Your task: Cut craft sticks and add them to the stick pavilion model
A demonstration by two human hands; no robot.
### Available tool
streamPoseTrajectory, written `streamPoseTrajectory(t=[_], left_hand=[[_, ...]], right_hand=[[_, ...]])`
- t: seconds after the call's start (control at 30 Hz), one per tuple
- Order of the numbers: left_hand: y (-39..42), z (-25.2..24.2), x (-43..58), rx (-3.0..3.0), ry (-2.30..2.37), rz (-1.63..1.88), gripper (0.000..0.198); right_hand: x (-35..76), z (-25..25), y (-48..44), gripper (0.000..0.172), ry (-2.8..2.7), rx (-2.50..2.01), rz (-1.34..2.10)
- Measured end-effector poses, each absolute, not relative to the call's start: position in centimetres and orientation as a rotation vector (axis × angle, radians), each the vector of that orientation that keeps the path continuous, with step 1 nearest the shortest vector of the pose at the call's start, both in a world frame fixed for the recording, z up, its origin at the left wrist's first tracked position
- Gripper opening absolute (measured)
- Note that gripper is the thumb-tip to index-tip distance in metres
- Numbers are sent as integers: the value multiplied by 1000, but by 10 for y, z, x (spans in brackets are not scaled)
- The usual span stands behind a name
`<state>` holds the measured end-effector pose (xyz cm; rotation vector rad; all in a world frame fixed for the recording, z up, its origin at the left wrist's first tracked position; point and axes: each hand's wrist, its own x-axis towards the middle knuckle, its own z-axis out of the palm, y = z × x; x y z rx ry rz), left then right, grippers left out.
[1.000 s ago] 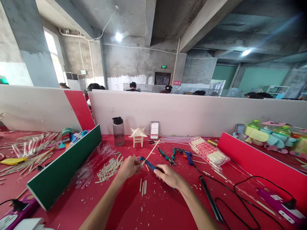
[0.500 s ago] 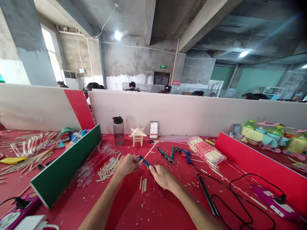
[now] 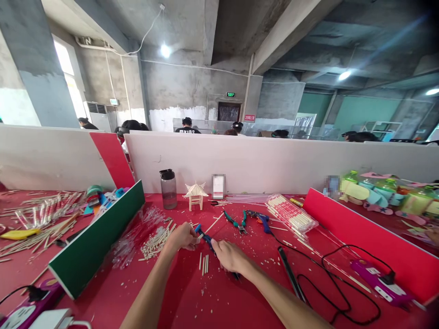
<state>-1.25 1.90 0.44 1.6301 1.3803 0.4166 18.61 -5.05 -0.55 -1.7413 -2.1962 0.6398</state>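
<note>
Since the earlier frame, the right hand (image 3: pixel 228 257) has been brought closer to the left hand (image 3: pixel 184 236), the blue tool (image 3: pixel 207 240) has been turned more steeply toward the wearer, and the far end of the stick (image 3: pixel 214 222) has been lowered; the camera view has also been shifted slightly.

The stick is held in front of the small stick pavilion (image 3: pixel 195 194) and a little to its right, slanting away to the right. Its near end is pinched by the left fingers, closed together. The blue tool is gripped by the right fingers, curled around its handles, and is laid across the stick near the left fingertips; how far its blades are parted cannot be told.

On the red tabletop (image 3: pixel 192 299), directly in front of the pavilion, a few short sticks (image 3: pixel 206 265) are laid side by side beneath the hands. A heap of short pieces (image 3: pixel 156 242) is spread in front of the pavilion to its left, with plastic wrappers (image 3: pixel 126 246) farther left. A bottle (image 3: pixel 168 192) is stood just to the pavilion's left, and a phone (image 3: pixel 218 187) is propped upright to its right. Farther right of the pavilion, green-handled pliers (image 3: pixel 242 225), a glue gun (image 3: pixel 262 220) and a bagged bundle of sticks (image 3: pixel 291 215) are placed.
</note>
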Motion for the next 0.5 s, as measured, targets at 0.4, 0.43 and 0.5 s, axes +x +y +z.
streamPoseTrajectory(t=[0.4, 0.43, 0.5], left_hand=[[12, 13, -6, 1548, 1348, 389, 19], [12, 13, -6, 1550, 1341, 395, 18], [12, 14, -6, 1552, 1326, 407, 18]], right_hand=[[191, -17, -54, 76, -2214, -1829, 442], [191, -19, -55, 76, -2206, -1830, 415], [191, -22, -55, 77, -2177, -1837, 353]])
